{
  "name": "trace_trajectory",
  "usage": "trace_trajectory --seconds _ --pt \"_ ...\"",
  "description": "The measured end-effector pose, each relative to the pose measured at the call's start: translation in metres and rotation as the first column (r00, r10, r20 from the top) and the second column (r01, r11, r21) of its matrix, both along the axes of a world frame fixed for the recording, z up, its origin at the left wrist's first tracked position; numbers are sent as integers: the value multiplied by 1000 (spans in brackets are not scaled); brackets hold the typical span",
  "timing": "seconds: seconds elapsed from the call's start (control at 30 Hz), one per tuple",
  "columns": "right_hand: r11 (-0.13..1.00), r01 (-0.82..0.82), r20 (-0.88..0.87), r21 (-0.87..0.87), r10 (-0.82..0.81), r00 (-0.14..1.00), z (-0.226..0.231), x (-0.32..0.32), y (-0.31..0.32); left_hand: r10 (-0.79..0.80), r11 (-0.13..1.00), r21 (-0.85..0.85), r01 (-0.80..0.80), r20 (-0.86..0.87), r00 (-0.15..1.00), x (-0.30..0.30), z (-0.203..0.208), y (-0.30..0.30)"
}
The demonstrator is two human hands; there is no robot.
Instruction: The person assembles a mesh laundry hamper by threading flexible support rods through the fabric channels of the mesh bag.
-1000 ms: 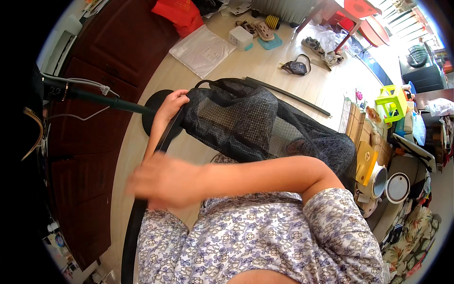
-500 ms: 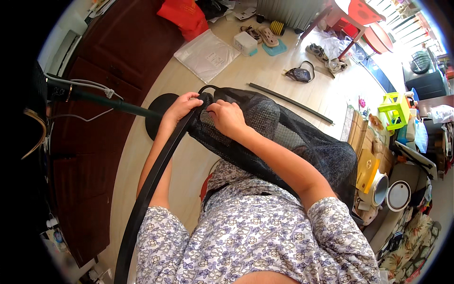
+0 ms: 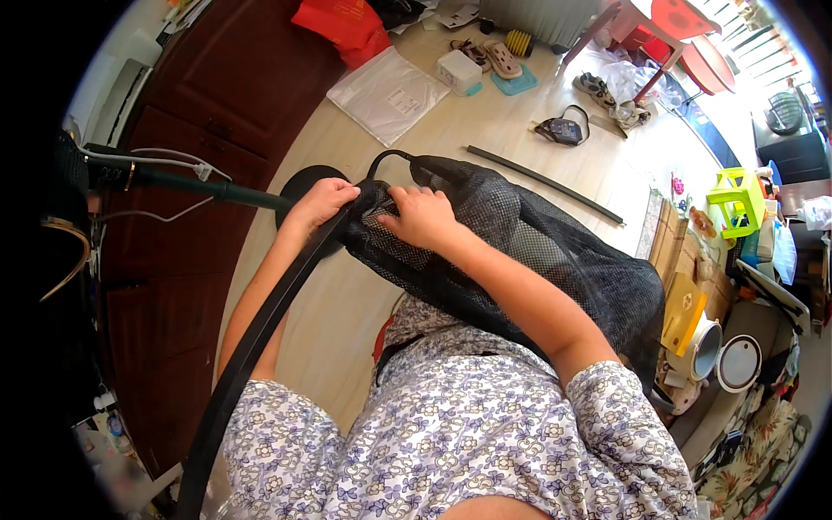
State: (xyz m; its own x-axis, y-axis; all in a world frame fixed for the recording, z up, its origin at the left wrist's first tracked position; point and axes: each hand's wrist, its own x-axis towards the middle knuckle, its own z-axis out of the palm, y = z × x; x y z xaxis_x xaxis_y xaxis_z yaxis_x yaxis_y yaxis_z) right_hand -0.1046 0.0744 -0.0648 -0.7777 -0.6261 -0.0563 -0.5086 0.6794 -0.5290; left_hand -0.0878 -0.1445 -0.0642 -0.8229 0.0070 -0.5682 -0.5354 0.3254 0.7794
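A black mesh net, bulky and crumpled, stretches from my hands toward the right across the front of my body. A long black band curves from the lower left up to the net's gathered end. My left hand is closed around the top of this band, where it meets the mesh. Just to the right, my right hand grips a fold of the net, fingers bent over it and thumb lower down. A thin black loop sticks up beyond the hands. What lies under the fingertips is hidden.
A dark green pole on a round black base stands left of my hands. Beyond the net lie a black rod, a flat plastic package and shoes. Dark red cabinets line the left; a green stool stands right.
The thumb and fingers of my right hand have spread a little on the mesh. The band's lower end has swung left. The room has shifted slightly right in view.
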Motion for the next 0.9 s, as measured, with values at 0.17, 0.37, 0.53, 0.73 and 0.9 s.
trace_trajectory --seconds 0.17,0.37,0.53,0.73,0.9 --pt "993 -82 454 89 33 890 8 -50 -5 -58 965 -259 47 -33 998 11 23 1" --pt "942 -245 360 231 151 921 -36 -62 -22 -25 958 -287 0 -84 996 32 16 7" --pt "798 -591 516 114 461 722 -55 -38 -28 2 981 -191 -22 -101 995 35 4 2" --pt "870 -478 544 120 345 765 -35 -24 -18 19 991 -131 -17 14 1000 28 8 15" --pt "992 90 495 -83 -37 868 -38 -25 -15 -105 993 -61 101 -58 993 18 30 18"
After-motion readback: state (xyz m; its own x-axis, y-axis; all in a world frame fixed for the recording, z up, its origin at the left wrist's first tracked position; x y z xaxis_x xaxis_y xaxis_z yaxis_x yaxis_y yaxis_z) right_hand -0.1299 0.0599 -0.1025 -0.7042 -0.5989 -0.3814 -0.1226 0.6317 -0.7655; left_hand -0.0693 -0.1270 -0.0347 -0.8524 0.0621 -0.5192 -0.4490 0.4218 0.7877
